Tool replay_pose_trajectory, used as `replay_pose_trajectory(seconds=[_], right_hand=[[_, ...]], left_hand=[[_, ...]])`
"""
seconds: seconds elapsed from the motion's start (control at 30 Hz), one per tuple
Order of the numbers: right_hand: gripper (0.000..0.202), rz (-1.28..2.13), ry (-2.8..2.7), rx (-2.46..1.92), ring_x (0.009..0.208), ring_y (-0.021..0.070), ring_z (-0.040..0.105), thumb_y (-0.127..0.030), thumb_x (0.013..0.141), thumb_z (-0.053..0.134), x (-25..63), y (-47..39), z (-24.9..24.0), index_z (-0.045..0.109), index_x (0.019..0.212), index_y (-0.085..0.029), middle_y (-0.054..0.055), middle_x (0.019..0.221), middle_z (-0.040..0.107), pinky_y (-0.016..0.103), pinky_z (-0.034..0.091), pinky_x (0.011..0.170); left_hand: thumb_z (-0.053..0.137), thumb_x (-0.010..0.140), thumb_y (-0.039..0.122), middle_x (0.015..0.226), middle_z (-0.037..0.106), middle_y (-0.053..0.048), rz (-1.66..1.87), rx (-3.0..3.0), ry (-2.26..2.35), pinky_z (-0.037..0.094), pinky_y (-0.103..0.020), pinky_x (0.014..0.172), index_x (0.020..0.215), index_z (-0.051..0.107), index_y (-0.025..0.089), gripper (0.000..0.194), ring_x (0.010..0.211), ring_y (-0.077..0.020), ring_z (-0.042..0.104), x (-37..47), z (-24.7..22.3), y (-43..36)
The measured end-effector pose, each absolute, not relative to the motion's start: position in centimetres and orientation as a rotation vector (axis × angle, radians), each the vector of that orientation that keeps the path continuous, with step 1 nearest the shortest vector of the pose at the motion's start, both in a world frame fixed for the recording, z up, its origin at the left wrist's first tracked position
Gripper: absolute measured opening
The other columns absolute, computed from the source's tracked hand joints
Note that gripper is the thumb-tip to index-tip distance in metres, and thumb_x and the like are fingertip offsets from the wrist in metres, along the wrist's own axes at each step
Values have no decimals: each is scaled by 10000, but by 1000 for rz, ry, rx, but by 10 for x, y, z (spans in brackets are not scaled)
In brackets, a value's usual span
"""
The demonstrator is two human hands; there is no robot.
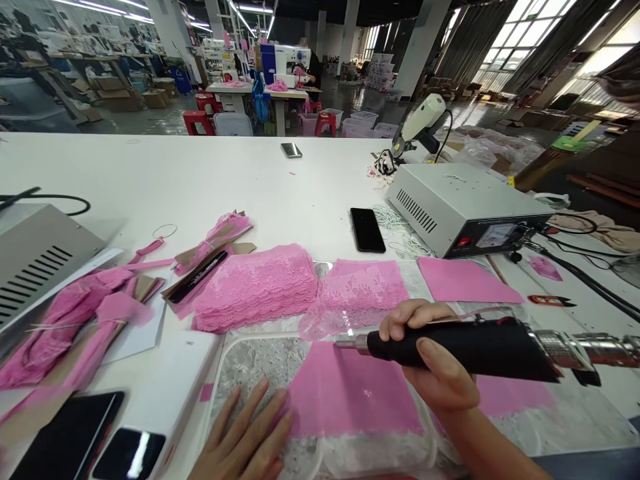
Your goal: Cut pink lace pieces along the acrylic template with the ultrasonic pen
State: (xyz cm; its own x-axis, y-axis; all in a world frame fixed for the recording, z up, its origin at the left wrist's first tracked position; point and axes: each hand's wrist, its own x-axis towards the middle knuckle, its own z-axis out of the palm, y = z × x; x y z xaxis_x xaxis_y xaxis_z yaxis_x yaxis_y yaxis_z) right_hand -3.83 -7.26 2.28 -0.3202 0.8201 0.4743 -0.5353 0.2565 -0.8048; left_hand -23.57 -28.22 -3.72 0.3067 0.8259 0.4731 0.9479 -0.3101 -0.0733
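Note:
My right hand (pixel 437 360) is wrapped round a black corded handpiece (pixel 465 347) with a pointed metal tip. The tip points left, just above the upper edge of a pink fabric piece (pixel 355 393); whether it touches the cloth I cannot tell. My left hand (pixel 250 433) lies flat, fingers stretched out, with the fingertips at that piece's left edge. Under the fabric is a clear plastic sheet over a grey marbled board (pixel 250 370). Beyond it sit a thick stack of pink lace pieces (pixel 257 283) and a smaller lace pile (pixel 363 290).
A grey power box (pixel 465 200) stands at right, cabled to the handpiece. Nearby lie pink sheets (pixel 467 280), orange thread snips (pixel 550 301) and a black phone (pixel 367 230). Tied pink bundles (pixel 65 327), a white box (pixel 170 387) and another grey box (pixel 40 260) are at left.

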Motion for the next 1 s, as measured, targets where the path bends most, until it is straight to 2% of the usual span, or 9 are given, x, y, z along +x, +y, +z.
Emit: replay_pose_trajectory(seconds=[0.37, 1.0], right_hand=[[152, 1293, -1207, -404, 604, 127, 540, -198, 751, 591, -3, -57, 25, 679, 875, -190, 36, 828, 600, 320, 514, 546], [72, 1341, -1269, -364, 625, 129, 556, -231, 809, 627, -14, -62, 22, 659, 869, -209, 20, 817, 593, 328, 533, 580]], left_hand=[[452, 949, 92, 1278, 655, -12, -476, -2244, -1526, 131, -472, 1224, 1183, 671, 197, 337, 1433, -237, 322, -239, -36, -280], [456, 949, 85, 1239, 675, -28, -445, -2256, -1494, 127, -484, 1226, 1154, 682, 187, 322, 1434, -248, 312, -240, -33, -275]])
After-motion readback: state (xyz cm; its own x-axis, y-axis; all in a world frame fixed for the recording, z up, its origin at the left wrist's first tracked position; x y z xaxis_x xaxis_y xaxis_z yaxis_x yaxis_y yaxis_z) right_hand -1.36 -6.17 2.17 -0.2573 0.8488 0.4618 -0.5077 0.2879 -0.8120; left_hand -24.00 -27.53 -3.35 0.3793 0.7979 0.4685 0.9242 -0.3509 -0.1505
